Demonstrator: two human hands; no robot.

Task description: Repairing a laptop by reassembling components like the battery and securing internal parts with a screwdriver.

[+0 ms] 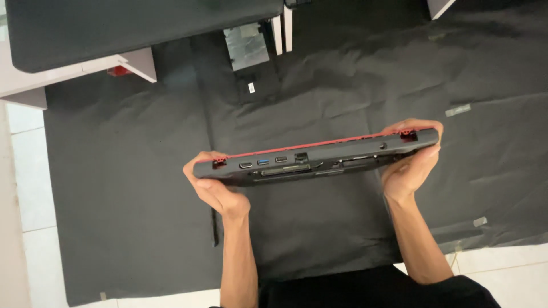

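Left hand [214, 185] and right hand [411, 162] each clamp one end of the laptop base [319, 159], edge-on above the black mat [125, 199]. Keep both grips even and level.

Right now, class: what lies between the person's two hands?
In the head view, the dark laptop base with red trim spans the whole gap, its port edge facing the camera, from the left hand to the right hand.

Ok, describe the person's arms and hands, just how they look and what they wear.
Both forearms are bare, with no sleeves reaching them. The left hand and right hand wear no gloves, and no rings, watch or bands show. Dark clothing shows at the bottom edge.
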